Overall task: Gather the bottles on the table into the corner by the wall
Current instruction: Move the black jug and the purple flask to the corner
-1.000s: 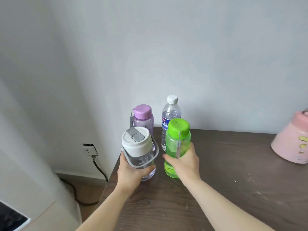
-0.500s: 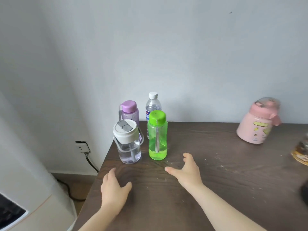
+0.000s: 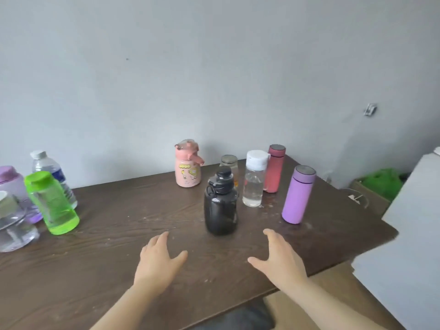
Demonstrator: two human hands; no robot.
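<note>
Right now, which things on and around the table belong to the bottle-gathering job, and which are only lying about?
Belong to the job:
black bottle
pink bottle
clear white-capped bottle
red flask
purple flask
small glass jar
green bottle, already gathered

Only lying about:
cardboard box
white cabinet

A single head-worn wide-angle view looks forward and down across the dark wooden table (image 3: pixel 119 270) toward the grey wall (image 3: pixel 214 79) at 12 o'clock, close enough that both forearms enter from 6 o'clock; bottles sit at 9 and 1 o'clock, edges bowed by the lens
</note>
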